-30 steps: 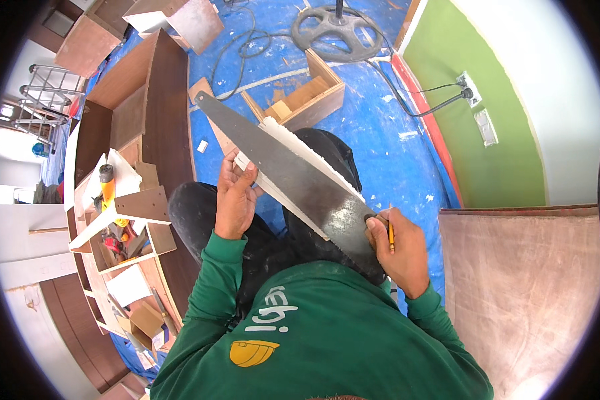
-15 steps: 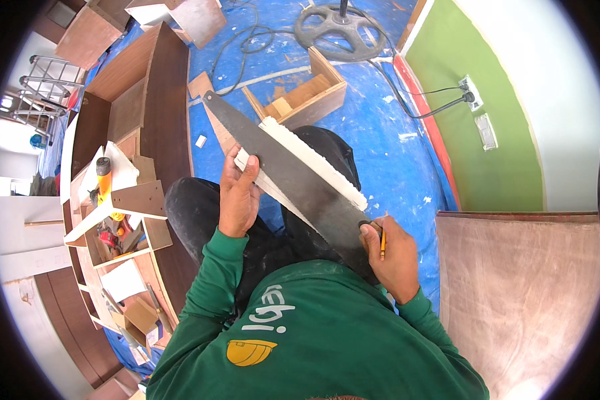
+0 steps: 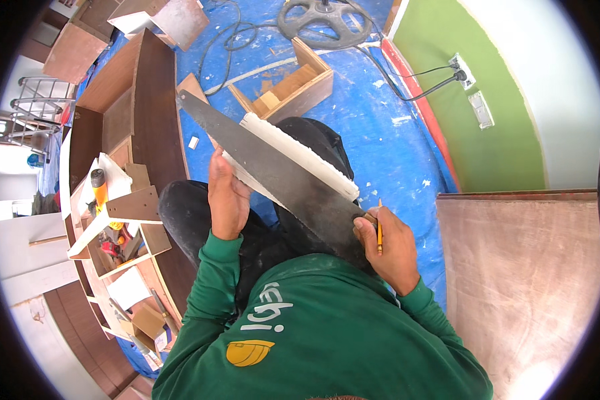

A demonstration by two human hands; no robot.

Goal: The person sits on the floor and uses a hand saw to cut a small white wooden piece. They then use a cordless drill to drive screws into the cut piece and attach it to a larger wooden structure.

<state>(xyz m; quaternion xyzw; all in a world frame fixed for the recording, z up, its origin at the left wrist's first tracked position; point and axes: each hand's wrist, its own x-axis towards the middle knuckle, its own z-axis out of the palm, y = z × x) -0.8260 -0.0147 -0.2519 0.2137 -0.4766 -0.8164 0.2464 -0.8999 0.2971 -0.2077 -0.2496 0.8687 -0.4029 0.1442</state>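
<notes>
A hand saw (image 3: 267,160) with a wide dark blade slants across my lap, its tip pointing to the far left. My right hand (image 3: 390,247) is closed around its handle end, and a yellow pencil (image 3: 380,233) is tucked between the same fingers. Under the blade lies a white board (image 3: 307,159) with a rough, crumbly far edge; the blade covers its middle. My left hand (image 3: 228,200) grips the board's near left edge, some fingers hidden behind it. Beyond the saw tip a thin wooden piece (image 3: 192,87) shows partly.
An open wooden box (image 3: 300,93) rests on the blue floor sheet (image 3: 387,153) ahead. On my left stands a long brown cabinet (image 3: 157,100) with tools and a yellow-black bottle-shaped item (image 3: 99,187). A cable (image 3: 420,98) runs to a wall socket. Brown panels (image 3: 520,267) lean at right.
The saw, board and left hand have shifted slightly left. The left thumb, earlier over the board beside the blade, has moved back toward the board's edge. The right hand keeps its hold.
</notes>
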